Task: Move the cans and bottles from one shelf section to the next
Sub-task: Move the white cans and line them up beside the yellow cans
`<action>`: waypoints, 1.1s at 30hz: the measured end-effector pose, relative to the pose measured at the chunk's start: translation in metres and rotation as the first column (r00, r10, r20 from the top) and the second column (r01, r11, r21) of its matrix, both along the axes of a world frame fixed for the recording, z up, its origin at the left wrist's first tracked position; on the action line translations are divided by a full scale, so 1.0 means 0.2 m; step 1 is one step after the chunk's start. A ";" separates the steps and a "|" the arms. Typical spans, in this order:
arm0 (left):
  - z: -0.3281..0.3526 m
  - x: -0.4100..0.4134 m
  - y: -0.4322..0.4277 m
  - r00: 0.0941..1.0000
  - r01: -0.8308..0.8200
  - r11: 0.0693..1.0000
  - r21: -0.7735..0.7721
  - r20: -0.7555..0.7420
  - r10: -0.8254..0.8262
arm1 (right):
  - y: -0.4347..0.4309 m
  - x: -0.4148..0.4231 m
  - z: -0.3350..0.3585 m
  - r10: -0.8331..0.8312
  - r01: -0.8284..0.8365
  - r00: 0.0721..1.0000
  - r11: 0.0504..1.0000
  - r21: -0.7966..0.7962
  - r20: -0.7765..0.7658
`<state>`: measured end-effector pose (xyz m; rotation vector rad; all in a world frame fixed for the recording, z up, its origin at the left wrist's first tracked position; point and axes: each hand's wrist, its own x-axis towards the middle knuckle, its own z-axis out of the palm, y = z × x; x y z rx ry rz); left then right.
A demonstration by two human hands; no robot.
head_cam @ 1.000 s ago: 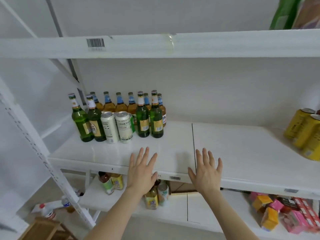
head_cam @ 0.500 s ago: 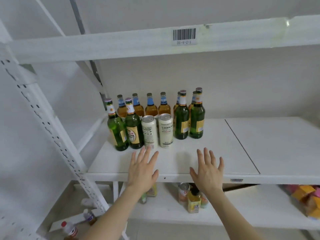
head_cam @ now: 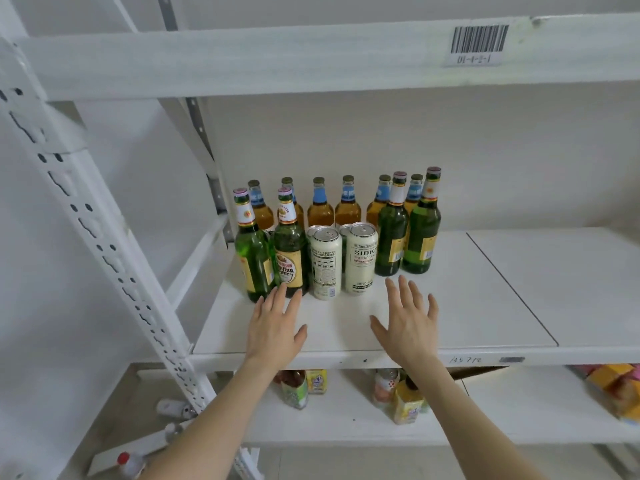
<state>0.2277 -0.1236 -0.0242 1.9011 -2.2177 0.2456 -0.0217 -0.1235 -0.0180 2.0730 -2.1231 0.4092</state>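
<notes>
Plainly, from the head view, the move is only beginning: nothing has been lifted, and every drink stands on the left section (head_cam: 346,327) of the middle shelf. Both hands are flat, fingers straight and spread, holding nothing.

The left hand (head_cam: 273,327) reaches toward the two green bottles (head_cam: 289,251) at the group's left end. Its fingertips come right up to the base of the nearer one, but whether they touch cannot be told. The right hand (head_cam: 407,320) lies just in front of the two white cans (head_cam: 360,261) and beside a second pair of green bottles at the right end. It is near them but apart from them.

More can tops show behind the front cans, and a row of amber bottles (head_cam: 320,209) stands along the back wall. All are upright and packed closely.

A seam (head_cam: 509,285) divides this board from the right section (head_cam: 571,278), which appears to be the destination and shows bare. A lower shelf (head_cam: 519,420) holds other drinks and boxes, which seem no part of the job.

The step in hand looks like the first reach. Next, each hand would need to curl round one front item, probably a can or an end bottle, since the back row is blocked. Glass standing this tight could knock a neighbour, so each item wants a straight lift before it is carried right across the seam.
</notes>
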 end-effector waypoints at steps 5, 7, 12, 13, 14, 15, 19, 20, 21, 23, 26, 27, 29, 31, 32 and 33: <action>-0.04 -0.07 -0.15 0.990 -0.001 1.000 0.014 -0.141 0.003 | -0.17 -0.01 0.02 0.010 -0.009 0.999 1.000 -0.024 0.053; -0.06 -0.11 -0.21 0.979 0.005 1.000 -0.001 -0.203 -0.005 | -0.24 -0.03 0.01 0.026 -0.024 0.997 0.999 -0.025 0.079; -0.11 -0.20 -0.33 0.923 0.018 0.998 -0.063 -0.383 -0.041 | -0.43 -0.04 -0.01 0.105 -0.102 0.969 0.995 -0.023 0.223; -0.13 -0.22 -0.35 0.907 0.013 0.997 -0.070 -0.418 -0.041 | -0.47 -0.03 -0.02 0.133 -0.132 0.941 0.991 -0.023 0.312; -0.14 -0.24 -0.37 0.884 0.005 0.998 -0.069 -0.465 -0.037 | -0.50 -0.03 -0.03 0.158 -0.165 0.894 0.986 -0.021 0.419; -0.15 -0.25 -0.39 0.850 -0.001 0.998 -0.060 -0.527 -0.031 | -0.53 -0.04 -0.04 0.180 -0.201 0.831 0.979 -0.018 0.526; -0.19 -0.29 -0.47 0.679 0.010 1.000 -0.024 -0.734 -0.025 | -0.65 -0.04 -0.03 0.170 -0.305 0.555 0.952 0.009 0.814; -0.20 -0.29 -0.49 0.640 0.020 1.000 -0.015 -0.768 -0.025 | -0.67 -0.04 -0.03 0.154 -0.317 0.499 0.948 0.015 0.853; -0.20 -0.30 -0.50 0.600 0.031 1.000 -0.004 -0.800 -0.021 | -0.69 -0.04 -0.03 0.143 -0.329 0.452 0.944 0.015 0.881; -0.21 -0.31 -0.53 0.525 0.046 0.999 0.026 -0.851 -0.002 | -0.73 -0.04 -0.03 0.133 -0.357 0.374 0.934 0.010 0.918; -0.21 -0.32 -0.57 0.455 0.043 0.995 0.085 -0.889 0.056 | -0.75 -0.05 -0.03 0.125 -0.397 0.279 0.918 -0.004 0.952; -0.21 -0.33 -0.58 0.442 0.033 0.995 0.096 -0.894 0.072 | -0.75 -0.05 -0.02 0.124 -0.404 0.255 0.915 -0.011 0.959; -0.22 -0.34 -0.61 0.419 0.000 0.993 0.116 -0.902 0.105 | -0.76 -0.06 -0.02 0.114 -0.402 0.204 0.915 -0.022 0.972; -0.22 -0.35 -0.63 0.386 -0.027 0.990 0.140 -0.912 0.139 | -0.76 -0.08 -0.01 0.099 -0.404 0.171 0.914 -0.022 0.980; -0.21 -0.36 -0.64 0.369 -0.031 0.989 0.145 -0.918 0.146 | -0.76 -0.09 -0.01 0.092 -0.413 0.159 0.911 -0.019 0.983; -0.21 -0.36 -0.64 0.356 -0.032 0.989 0.143 -0.923 0.145 | -0.76 -0.10 -0.01 0.087 -0.423 0.150 0.906 -0.015 0.985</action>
